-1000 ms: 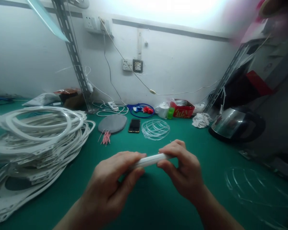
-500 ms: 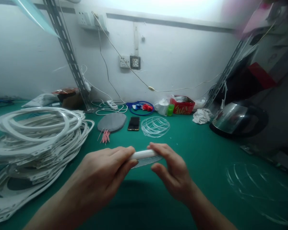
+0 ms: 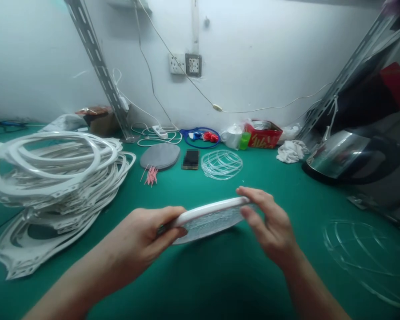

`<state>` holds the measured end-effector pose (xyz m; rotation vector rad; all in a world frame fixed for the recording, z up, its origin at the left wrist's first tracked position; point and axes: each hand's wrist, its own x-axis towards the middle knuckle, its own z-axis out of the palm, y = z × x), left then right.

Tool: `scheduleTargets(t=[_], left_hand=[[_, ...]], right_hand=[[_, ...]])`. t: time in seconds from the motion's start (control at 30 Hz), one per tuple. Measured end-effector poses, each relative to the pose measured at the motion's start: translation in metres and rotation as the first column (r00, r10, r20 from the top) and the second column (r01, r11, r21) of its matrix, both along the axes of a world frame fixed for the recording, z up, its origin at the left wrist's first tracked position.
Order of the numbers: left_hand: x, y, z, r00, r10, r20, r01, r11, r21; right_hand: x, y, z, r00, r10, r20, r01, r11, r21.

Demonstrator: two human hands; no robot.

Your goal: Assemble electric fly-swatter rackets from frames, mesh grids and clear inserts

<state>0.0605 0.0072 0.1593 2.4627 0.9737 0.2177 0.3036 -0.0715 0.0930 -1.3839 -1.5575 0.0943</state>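
No readable text in view

Red box [image 3: 264,138] at the back of the table [image 3: 186,191] is carrying big yellowish stylized strokes on its front; they're looking like lettering, but blur is keeping them from resolving into any word or brand. Phone [image 3: 191,160] is showing a dark screen with coarse pixel blocks covering part of it; nothing legible is coming through. Kettle [image 3: 346,151] is giving only reflections on its shiny side.

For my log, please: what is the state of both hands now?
Left hand: closed, holding the white-rimmed disc.
Right hand: at the disc's edge; grip cannot be told.
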Motion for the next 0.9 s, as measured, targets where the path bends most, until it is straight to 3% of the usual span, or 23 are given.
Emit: scheduleTargets(t=[0.07, 0.13, 0.3, 0.63, 0.7, 0.83, 0.9], left_hand=[[0.001, -0.004, -0.001, 0.999, -0.05, 0.001, 0.05, 0.998, -0.036], [-0.005, -0.006, -0.001, 0.997, -0.075, 0.027, 0.075, 0.997, 0.017], [-0.025, -0.012, 0.0, 0.995, -0.097, -0.033, 0.1, 0.986, 0.13], [-0.019, -0.025, -0.022, 0.988, -0.153, -0.013, 0.143, 0.89, 0.433], [-0.021, -0.025, -0.021, 0.989, -0.147, -0.005, 0.136, 0.908, 0.396], [-0.023, -0.025, -0.014, 0.994, -0.1, -0.04, 0.106, 0.98, 0.168], [-0.022, -0.025, -0.013, 0.994, -0.105, -0.043, 0.11, 0.983, 0.146]], right_hand=[[-0.013, -0.002, 0.009, 0.986, 0.031, 0.166, -0.043, 0.997, 0.066], [-0.019, -0.003, 0.014, 0.975, 0.047, 0.218, -0.07, 0.993, 0.099], [-0.011, -0.004, 0.011, 0.988, 0.019, 0.152, -0.036, 0.993, 0.11], [-0.018, -0.001, 0.012, 0.985, 0.044, 0.17, -0.069, 0.987, 0.144], [-0.017, 0.001, 0.012, 0.982, 0.063, 0.176, -0.088, 0.986, 0.141], [-0.017, 0.001, 0.01, 0.983, 0.078, 0.164, -0.102, 0.985, 0.142], [-0.019, 0.001, 0.011, 0.983, 0.066, 0.172, -0.092, 0.985, 0.145]])
